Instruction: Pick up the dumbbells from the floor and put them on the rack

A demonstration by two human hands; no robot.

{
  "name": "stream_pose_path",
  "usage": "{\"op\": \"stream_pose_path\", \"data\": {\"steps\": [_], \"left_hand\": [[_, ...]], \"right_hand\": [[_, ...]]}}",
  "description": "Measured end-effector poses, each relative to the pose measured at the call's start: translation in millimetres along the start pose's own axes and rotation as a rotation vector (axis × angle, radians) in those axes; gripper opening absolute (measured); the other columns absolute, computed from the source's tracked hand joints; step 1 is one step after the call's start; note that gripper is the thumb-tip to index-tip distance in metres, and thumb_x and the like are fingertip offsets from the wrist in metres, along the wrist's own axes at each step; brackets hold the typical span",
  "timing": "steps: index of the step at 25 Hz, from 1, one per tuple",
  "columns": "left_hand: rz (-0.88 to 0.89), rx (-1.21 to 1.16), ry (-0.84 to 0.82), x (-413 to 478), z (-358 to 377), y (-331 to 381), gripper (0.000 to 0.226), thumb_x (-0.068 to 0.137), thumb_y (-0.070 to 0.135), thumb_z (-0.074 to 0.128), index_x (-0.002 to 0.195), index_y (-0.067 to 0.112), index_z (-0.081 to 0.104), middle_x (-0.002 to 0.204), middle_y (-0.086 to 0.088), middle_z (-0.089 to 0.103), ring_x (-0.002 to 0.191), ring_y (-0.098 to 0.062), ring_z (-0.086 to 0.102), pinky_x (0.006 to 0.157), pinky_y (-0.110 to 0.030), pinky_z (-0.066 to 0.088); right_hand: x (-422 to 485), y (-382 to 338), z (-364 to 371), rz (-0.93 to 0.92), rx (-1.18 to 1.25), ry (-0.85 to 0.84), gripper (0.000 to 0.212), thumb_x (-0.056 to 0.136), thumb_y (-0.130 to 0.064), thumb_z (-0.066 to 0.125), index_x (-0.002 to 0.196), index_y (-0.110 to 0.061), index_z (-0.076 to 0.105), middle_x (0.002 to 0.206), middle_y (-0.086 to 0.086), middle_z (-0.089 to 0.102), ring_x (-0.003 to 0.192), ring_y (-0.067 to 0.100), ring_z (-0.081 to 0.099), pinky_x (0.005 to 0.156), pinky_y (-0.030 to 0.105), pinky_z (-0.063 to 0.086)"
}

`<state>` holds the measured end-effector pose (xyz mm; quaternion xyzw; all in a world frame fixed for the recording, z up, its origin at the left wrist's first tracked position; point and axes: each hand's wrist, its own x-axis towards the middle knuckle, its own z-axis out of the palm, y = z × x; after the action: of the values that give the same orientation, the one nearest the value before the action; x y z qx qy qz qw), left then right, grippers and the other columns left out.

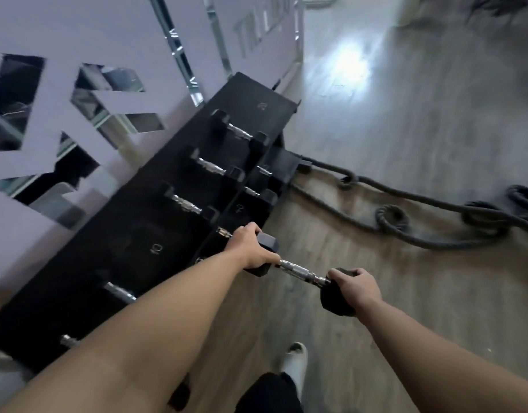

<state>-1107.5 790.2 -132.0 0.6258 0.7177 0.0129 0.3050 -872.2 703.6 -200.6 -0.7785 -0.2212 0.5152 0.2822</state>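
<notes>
Nearby, ropes (pixel 435 222) trail beside the rack (pixel 155 234).

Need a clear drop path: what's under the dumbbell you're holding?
Under the dumbbell, held by left hand and right hand, is wood floor beside the rack. Its heads hide the floor directly beneath.

Rack (pixel 155 222) slot at 10 o'clock lies free; racked dumbbells (pixel 197 168) crowd 12; rope (pixel 406 225) clutters floor (pixel 406 129) at 2.
</notes>
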Motion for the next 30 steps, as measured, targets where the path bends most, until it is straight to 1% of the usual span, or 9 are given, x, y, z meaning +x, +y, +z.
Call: {"op": "stream_pose_path", "data": {"steps": [2, 5, 8, 11, 17, 23, 25, 28, 30], "left_hand": [[-0.034, 0.0, 0.015, 1, -31, -42, 0.084, 0.053, 0.052, 0.093, 0.122, 0.022, 0.056, 0.117, 0.001, 0.058, 0.101, -0.016, 0.057, 0.081, -0.027, 0.048], [-0.053, 0.001, 0.013, 21, -74, -109, 0.088, 0.056, 0.05, 0.094, 0.129, 0.021, 0.054, 0.119, 0.002, 0.058, 0.101, -0.016, 0.058, 0.08, -0.027, 0.048], [-0.084, 0.031, -0.003, 56, -107, -184, 0.093, 0.056, 0.051, 0.095, 0.132, 0.02, 0.051, 0.119, 0.001, 0.057, 0.102, -0.017, 0.059, 0.082, -0.029, 0.051], [-0.117, 0.075, 0.013, 89, -138, -257, 0.098, 0.053, 0.053, 0.096, 0.133, 0.019, 0.052, 0.127, -0.002, 0.056, 0.109, -0.018, 0.057, 0.087, -0.031, 0.052], [-0.19, 0.105, -0.011, 157, -196, -364, 0.089, 0.053, 0.046, 0.097, 0.127, 0.02, 0.054, 0.121, -0.003, 0.059, 0.105, -0.02, 0.058, 0.08, -0.032, 0.049], [-0.163, 0.078, 0.016, 205, -217, -413, 0.091, 0.057, 0.042, 0.097, 0.134, 0.02, 0.055, 0.125, -0.004, 0.06, 0.106, -0.021, 0.059, 0.083, -0.033, 0.052], [-0.145, 0.048, 0.03, 214, -208, -416, 0.088, 0.061, 0.038, 0.096, 0.138, 0.022, 0.055, 0.125, -0.004, 0.062, 0.108, -0.024, 0.063, 0.084, -0.033, 0.052], [-0.159, -0.037, 0.053, 220, -196, -418, 0.063, 0.078, 0.03, 0.086, 0.135, 0.026, 0.059, 0.124, -0.004, 0.067, 0.107, -0.025, 0.066, 0.088, -0.036, 0.056], [-0.141, -0.007, 0.014, 224, -196, -418, 0.053, 0.085, 0.025, 0.079, 0.134, 0.027, 0.058, 0.126, -0.004, 0.065, 0.106, -0.023, 0.066, 0.09, -0.038, 0.057]], "right_hand": [[-10, -9, 49, -0.016, -0.018, -0.022, 0.047, 0.049, -0.047, 0.075, 0.085, -0.018, 0.068, 0.081, 0.007, 0.076, 0.077, 0.031, 0.073, 0.074, 0.048, 0.064], [-13, -20, 133, 0.014, -0.01, -0.07, 0.054, 0.045, -0.052, 0.073, 0.086, -0.018, 0.068, 0.082, 0.006, 0.076, 0.078, 0.03, 0.074, 0.076, 0.05, 0.064], [-16, -29, 225, 0.035, 0.025, -0.079, 0.063, 0.049, -0.052, 0.076, 0.102, -0.02, 0.066, 0.095, 0.005, 0.075, 0.085, 0.026, 0.072, 0.079, 0.04, 0.062], [-18, -38, 313, 0.078, 0.052, -0.098, 0.071, 0.058, -0.048, 0.08, 0.118, -0.02, 0.055, 0.108, 0.004, 0.068, 0.091, 0.023, 0.068, 0.07, 0.03, 0.057], [-14, -69, 451, 0.165, 0.046, -0.149, 0.081, 0.051, -0.055, 0.078, 0.121, -0.026, 0.049, 0.105, 0.0, 0.064, 0.089, 0.02, 0.069, 0.08, 0.044, 0.063], [-4, -95, 516, 0.11, 0.008, -0.078, 0.067, 0.077, -0.041, 0.078, 0.136, -0.02, 0.054, 0.121, -0.001, 0.062, 0.082, 0.008, 0.061, 0.068, 0.025, 0.05], [1, -93, 519, 0.059, -0.05, -0.012, 0.059, 0.085, -0.033, 0.074, 0.139, -0.016, 0.056, 0.13, 0.002, 0.064, 0.09, 0.012, 0.063, 0.075, 0.023, 0.046], [8, -91, 518, -0.041, -0.218, -0.025, 0.055, 0.089, -0.028, 0.071, 0.141, -0.016, 0.057, 0.135, 0.005, 0.06, 0.09, 0.009, 0.061, 0.072, 0.016, 0.044], [17, -95, 516, -0.075, -0.35, -0.067, 0.057, 0.085, -0.031, 0.072, 0.139, -0.016, 0.06, 0.137, 0.007, 0.057, 0.085, 0.006, 0.062, 0.067, 0.018, 0.052]]}}
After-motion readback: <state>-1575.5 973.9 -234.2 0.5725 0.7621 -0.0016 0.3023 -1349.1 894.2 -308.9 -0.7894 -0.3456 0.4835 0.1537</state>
